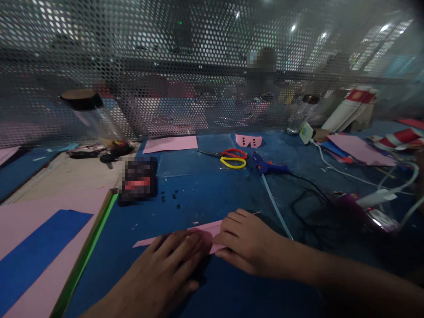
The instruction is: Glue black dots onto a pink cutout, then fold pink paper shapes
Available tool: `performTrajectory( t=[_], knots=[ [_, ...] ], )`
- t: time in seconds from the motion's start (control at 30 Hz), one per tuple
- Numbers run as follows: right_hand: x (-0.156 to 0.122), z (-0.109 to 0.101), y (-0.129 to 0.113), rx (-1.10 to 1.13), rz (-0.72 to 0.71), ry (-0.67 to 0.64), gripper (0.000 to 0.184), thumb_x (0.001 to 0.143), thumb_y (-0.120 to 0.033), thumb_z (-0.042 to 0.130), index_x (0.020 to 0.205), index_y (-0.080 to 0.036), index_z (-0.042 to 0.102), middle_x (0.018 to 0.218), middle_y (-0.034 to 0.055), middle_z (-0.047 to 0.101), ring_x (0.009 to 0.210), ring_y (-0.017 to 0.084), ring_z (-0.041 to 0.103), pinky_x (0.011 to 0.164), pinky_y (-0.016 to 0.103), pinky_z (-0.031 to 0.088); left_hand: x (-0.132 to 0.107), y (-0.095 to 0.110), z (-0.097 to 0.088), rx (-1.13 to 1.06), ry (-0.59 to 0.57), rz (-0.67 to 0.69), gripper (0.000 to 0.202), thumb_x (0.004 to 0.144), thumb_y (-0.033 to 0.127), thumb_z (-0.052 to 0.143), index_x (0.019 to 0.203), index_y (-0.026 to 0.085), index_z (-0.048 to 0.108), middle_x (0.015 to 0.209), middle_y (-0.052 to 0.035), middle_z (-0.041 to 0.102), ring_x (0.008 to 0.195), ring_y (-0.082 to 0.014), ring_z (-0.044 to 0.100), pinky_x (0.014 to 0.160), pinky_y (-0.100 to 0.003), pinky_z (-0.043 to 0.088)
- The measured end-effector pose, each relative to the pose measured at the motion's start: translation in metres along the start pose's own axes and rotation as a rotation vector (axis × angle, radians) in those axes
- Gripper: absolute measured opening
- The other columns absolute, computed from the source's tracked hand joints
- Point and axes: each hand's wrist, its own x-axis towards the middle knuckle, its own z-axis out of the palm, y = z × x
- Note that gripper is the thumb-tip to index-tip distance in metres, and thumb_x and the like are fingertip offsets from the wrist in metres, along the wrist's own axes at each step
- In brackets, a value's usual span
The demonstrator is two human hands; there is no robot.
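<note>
A folded strip of pink paper (212,229) lies on the blue table in front of me, its pointed ends showing past both hands. My left hand (165,265) rests on the left part of the paper, fingers stretched across it and thumb apart. Curled on the right part is my right hand (247,243), its fingers and thumb closed on the paper near the lower edge. Part of the strip is hidden under both hands. Beyond them lie several small black paper bits (170,195).
Scissors (233,158) and a blue glue gun (268,165) lie ahead. A pink cutout (248,141) and pink sheet (170,144) are by the perforated screen (212,66). Left are a phone-like object (138,181) and green-edged board (89,247); right, a power strip (374,212) and cables.
</note>
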Motion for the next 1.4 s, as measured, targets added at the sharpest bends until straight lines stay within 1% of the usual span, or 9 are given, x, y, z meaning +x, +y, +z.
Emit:
performTrajectory(
  t=[0.17, 0.4, 0.5, 0.67, 0.9, 1.03, 1.17, 1.27, 1.4],
  knots=[
    [0.000, 0.000, 0.000, 0.010, 0.000, 0.015, 0.025, 0.104, -0.034, 0.048, 0.097, -0.017, 0.066, 0.092, 0.0054, 0.065, 0.087, 0.021, 0.051, 0.075, 0.036, 0.035, -0.001, 0.000, 0.000, -0.038, 0.012, 0.002, 0.049, 0.101, 0.040, 0.055, 0.147, 0.024, 0.048, 0.139, -0.0061, 0.061, 0.123, -0.0264, 0.052, 0.098, -0.038, 0.041],
    [0.003, -0.003, -0.003, 0.025, -0.044, 0.050, 0.025, 0.105, -0.033, 0.048, 0.103, -0.015, 0.066, 0.105, 0.0075, 0.066, 0.098, 0.022, 0.052, 0.084, 0.038, 0.038, -0.004, 0.002, 0.001, 0.013, -0.027, 0.009, 0.049, 0.097, 0.036, 0.061, 0.144, 0.025, 0.050, 0.141, -0.0053, 0.059, 0.122, -0.0308, 0.051, 0.098, -0.044, 0.040],
    [0.003, -0.003, -0.003, 0.054, -0.094, 0.022, 0.022, 0.105, -0.031, 0.049, 0.107, -0.017, 0.066, 0.105, 0.0055, 0.068, 0.100, 0.021, 0.053, 0.086, 0.037, 0.038, -0.003, 0.002, 0.001, 0.012, -0.048, 0.002, 0.044, 0.097, 0.038, 0.062, 0.139, 0.025, 0.055, 0.140, -0.0054, 0.060, 0.121, -0.0305, 0.053, 0.097, -0.044, 0.041],
    [0.003, -0.004, -0.003, 0.052, -0.135, -0.026, 0.019, 0.103, -0.028, 0.052, 0.115, -0.019, 0.064, 0.106, 0.0039, 0.069, 0.098, 0.020, 0.054, 0.085, 0.036, 0.037, -0.002, 0.002, 0.000, -0.013, -0.006, 0.002, 0.042, 0.099, 0.040, 0.057, 0.138, 0.024, 0.055, 0.140, -0.0065, 0.060, 0.122, -0.0290, 0.053, 0.096, -0.042, 0.043],
    [0.004, -0.004, -0.005, -0.052, -0.160, -0.059, 0.015, 0.103, -0.025, 0.050, 0.102, -0.020, 0.064, 0.098, 0.0024, 0.067, 0.090, 0.020, 0.053, 0.079, 0.036, 0.036, 0.000, 0.005, -0.004, -0.051, 0.013, -0.053, 0.042, 0.100, 0.033, 0.055, 0.142, 0.024, 0.053, 0.138, -0.0072, 0.061, 0.123, -0.0274, 0.053, 0.099, -0.040, 0.043],
    [0.004, -0.005, -0.006, -0.075, -0.173, -0.065, 0.017, 0.104, -0.024, 0.048, 0.097, -0.020, 0.063, 0.098, 0.0034, 0.067, 0.090, 0.020, 0.053, 0.078, 0.036, 0.035, -0.001, 0.000, 0.001, -0.094, 0.052, 0.009, 0.046, 0.099, 0.031, 0.054, 0.144, 0.024, 0.050, 0.135, -0.0074, 0.063, 0.119, -0.0254, 0.056, 0.097, -0.038, 0.047],
    [0.004, -0.006, -0.005, -0.071, -0.175, -0.066, 0.017, 0.103, -0.023, 0.049, 0.095, -0.021, 0.063, 0.098, 0.0028, 0.066, 0.091, 0.020, 0.053, 0.078, 0.036, 0.035, 0.002, -0.002, 0.006, -0.121, 0.148, 0.031, 0.027, 0.098, 0.022, 0.053, 0.121, 0.027, 0.066, 0.122, -0.0025, 0.069, 0.113, -0.0227, 0.059, 0.094, -0.036, 0.049],
    [0.004, -0.005, -0.005, -0.088, -0.187, -0.049, 0.016, 0.103, -0.024, 0.049, 0.093, -0.021, 0.062, 0.097, 0.0017, 0.065, 0.089, 0.020, 0.052, 0.077, 0.036, 0.036, 0.006, 0.000, 0.005, -0.149, 0.209, 0.028, 0.021, 0.098, 0.016, 0.053, 0.107, 0.027, 0.068, 0.109, 0.0003, 0.072, 0.107, -0.0194, 0.062, 0.092, -0.034, 0.049],
    [0.004, -0.002, -0.005, -0.124, -0.209, -0.040, 0.016, 0.102, -0.022, 0.049, 0.091, -0.021, 0.061, 0.092, 0.0008, 0.064, 0.084, 0.020, 0.051, 0.075, 0.036, 0.037, 0.008, 0.000, 0.003, -0.153, 0.113, 0.035, 0.023, 0.098, 0.015, 0.054, 0.112, 0.027, 0.066, 0.112, 0.0008, 0.071, 0.109, -0.0195, 0.061, 0.095, -0.035, 0.048]
  ],
)
